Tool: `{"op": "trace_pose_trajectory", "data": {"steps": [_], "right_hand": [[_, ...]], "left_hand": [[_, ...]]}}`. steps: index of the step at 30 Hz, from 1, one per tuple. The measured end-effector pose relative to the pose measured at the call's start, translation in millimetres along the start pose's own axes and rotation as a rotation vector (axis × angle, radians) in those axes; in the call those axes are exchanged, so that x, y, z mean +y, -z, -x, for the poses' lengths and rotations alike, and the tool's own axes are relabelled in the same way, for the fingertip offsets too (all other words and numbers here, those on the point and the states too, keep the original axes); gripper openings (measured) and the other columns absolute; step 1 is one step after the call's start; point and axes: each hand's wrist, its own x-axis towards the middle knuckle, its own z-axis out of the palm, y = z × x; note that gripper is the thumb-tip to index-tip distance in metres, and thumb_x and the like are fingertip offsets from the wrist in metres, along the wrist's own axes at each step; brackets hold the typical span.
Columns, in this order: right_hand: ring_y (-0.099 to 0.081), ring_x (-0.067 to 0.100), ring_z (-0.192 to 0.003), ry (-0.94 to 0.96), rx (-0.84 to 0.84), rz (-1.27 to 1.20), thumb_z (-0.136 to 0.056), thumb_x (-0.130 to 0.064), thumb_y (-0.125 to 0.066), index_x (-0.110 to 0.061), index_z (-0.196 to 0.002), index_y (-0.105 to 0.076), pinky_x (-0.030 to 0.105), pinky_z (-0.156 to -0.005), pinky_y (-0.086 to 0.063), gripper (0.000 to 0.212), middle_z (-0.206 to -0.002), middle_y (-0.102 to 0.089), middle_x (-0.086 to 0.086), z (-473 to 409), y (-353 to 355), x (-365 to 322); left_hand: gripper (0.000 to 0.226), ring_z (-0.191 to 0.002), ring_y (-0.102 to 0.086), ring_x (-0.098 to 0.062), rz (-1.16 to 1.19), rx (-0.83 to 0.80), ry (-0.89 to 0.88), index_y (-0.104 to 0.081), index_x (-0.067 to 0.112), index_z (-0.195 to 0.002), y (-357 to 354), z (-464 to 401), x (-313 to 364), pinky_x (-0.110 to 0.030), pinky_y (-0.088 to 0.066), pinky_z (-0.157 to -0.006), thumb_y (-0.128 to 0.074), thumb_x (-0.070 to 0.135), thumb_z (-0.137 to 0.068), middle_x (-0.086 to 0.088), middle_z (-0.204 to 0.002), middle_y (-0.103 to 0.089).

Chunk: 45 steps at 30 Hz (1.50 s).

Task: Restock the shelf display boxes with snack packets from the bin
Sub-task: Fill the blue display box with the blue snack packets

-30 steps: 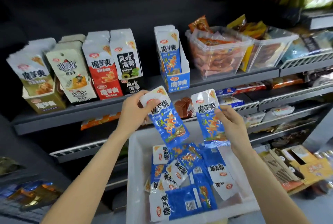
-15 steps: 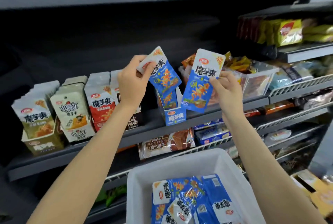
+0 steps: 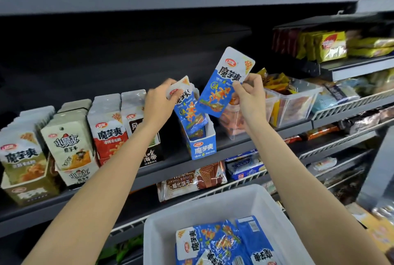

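Note:
My left hand (image 3: 158, 102) grips the white top of a blue snack packet (image 3: 188, 111) whose lower end sits inside the blue display box (image 3: 202, 149) on the shelf. My right hand (image 3: 250, 98) pinches a second blue packet (image 3: 223, 85) by its right edge, held upright in the air just right of the box. Below, the white bin (image 3: 204, 211) holds several more blue packets (image 3: 221, 241).
Left of the blue box stand display boxes of green (image 3: 21, 158), beige (image 3: 70, 145), red (image 3: 108, 130) and black (image 3: 145, 136) packets. Clear tubs (image 3: 294, 102) of orange snacks sit to the right. A wire shelf with wafer packs (image 3: 187, 181) runs beneath.
Both hands rose from over the bin to the shelf. The left hand's packet has gone down into the blue display box; the right hand's packet has lifted higher beside it.

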Motion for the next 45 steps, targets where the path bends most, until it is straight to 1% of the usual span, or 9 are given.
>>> {"op": "trace_pose_trajectory", "data": {"steps": [5,12,17,21,26,31,38,42,45], "right_hand": [[-0.058,-0.008,-0.059,-0.025,-0.013,0.013,-0.095,-0.008,-0.053,-0.009,-0.098,-0.04,0.011,-0.048,-0.04,0.013,-0.083,-0.065,-0.009,-4,-8,9],[-0.057,0.002,-0.06,-0.016,-0.067,0.144,-0.095,-0.02,-0.054,-0.018,-0.089,-0.046,0.022,-0.055,-0.044,0.01,-0.076,-0.065,-0.009,-13,-28,25],[-0.065,0.013,-0.069,-0.019,-0.136,0.37,-0.093,-0.023,-0.056,-0.013,-0.093,-0.05,0.044,-0.07,-0.055,0.012,-0.084,-0.068,-0.002,-16,-48,45],[-0.055,0.019,-0.086,0.103,-0.172,0.687,-0.092,-0.02,-0.058,-0.008,-0.098,-0.057,0.025,-0.069,-0.037,0.014,-0.102,-0.06,0.01,-12,-55,59],[-0.06,0.027,-0.093,0.137,-0.147,1.027,-0.091,-0.027,-0.059,-0.012,-0.113,-0.053,0.034,-0.073,-0.048,0.027,-0.126,-0.042,0.01,-2,-59,68],[-0.057,0.015,-0.076,0.324,-0.078,0.81,-0.089,-0.017,-0.059,-0.014,-0.12,-0.05,0.028,-0.057,-0.044,0.033,-0.116,-0.048,0.007,18,-45,54],[-0.06,0.012,-0.078,0.39,-0.228,0.561,-0.091,-0.019,-0.055,-0.018,-0.106,-0.059,0.031,-0.07,-0.051,0.016,-0.087,-0.064,-0.004,93,15,55],[-0.064,0.016,-0.075,0.272,-0.535,0.783,-0.089,-0.022,-0.054,-0.014,-0.096,-0.064,0.04,-0.067,-0.053,0.014,-0.083,-0.069,-0.002,137,53,86],[-0.062,0.019,-0.095,0.072,-0.853,0.929,-0.091,-0.017,-0.056,-0.015,-0.104,-0.065,0.037,-0.086,-0.049,0.015,-0.101,-0.068,0.0,162,82,115]], "left_hand": [[0.023,-0.077,-0.063,-0.038,-0.158,-0.118,-0.241,-0.064,0.01,-0.107,-11,1,1,-0.039,-0.047,-0.065,-0.062,0.025,-0.09,-0.015,-0.082,-0.07],[0.023,-0.105,-0.055,-0.025,-0.157,-0.226,-0.037,-0.067,0.011,-0.107,-34,-10,-15,-0.032,-0.045,-0.079,-0.059,0.012,-0.086,-0.007,-0.111,-0.062],[0.023,-0.089,-0.059,-0.011,0.076,-0.122,0.136,-0.063,0.015,-0.109,-23,-8,-14,-0.023,-0.046,-0.079,-0.054,0.005,-0.09,0.007,-0.094,-0.062],[0.031,-0.101,-0.06,-0.016,0.037,-0.125,0.166,-0.057,0.014,-0.119,-21,-3,-13,-0.033,-0.048,-0.091,-0.05,0.003,-0.092,-0.001,-0.112,-0.065],[0.061,-0.124,-0.049,-0.024,-0.049,-0.209,0.225,-0.028,0.012,-0.146,-26,6,-2,-0.038,-0.041,-0.1,-0.057,0.018,-0.092,-0.008,-0.137,-0.05],[0.066,-0.133,-0.037,-0.024,-0.039,-0.201,0.164,-0.026,0.011,-0.147,-21,35,10,-0.035,-0.034,-0.106,-0.058,0.016,-0.09,-0.012,-0.144,-0.037],[0.024,-0.098,-0.059,-0.011,0.06,0.006,-0.189,-0.063,0.017,-0.113,-7,118,16,-0.025,-0.048,-0.079,-0.051,0.027,-0.094,0.006,-0.106,-0.067],[0.023,-0.075,-0.064,-0.013,0.002,0.01,-0.307,-0.072,0.013,-0.091,-9,182,2,-0.027,-0.05,-0.062,-0.051,0.024,-0.092,0.003,-0.081,-0.07],[0.022,-0.072,-0.063,-0.011,-0.048,-0.128,-0.275,-0.071,0.016,-0.088,-13,225,-8,-0.027,-0.051,-0.063,-0.052,0.026,-0.088,0.008,-0.076,-0.069]]}}
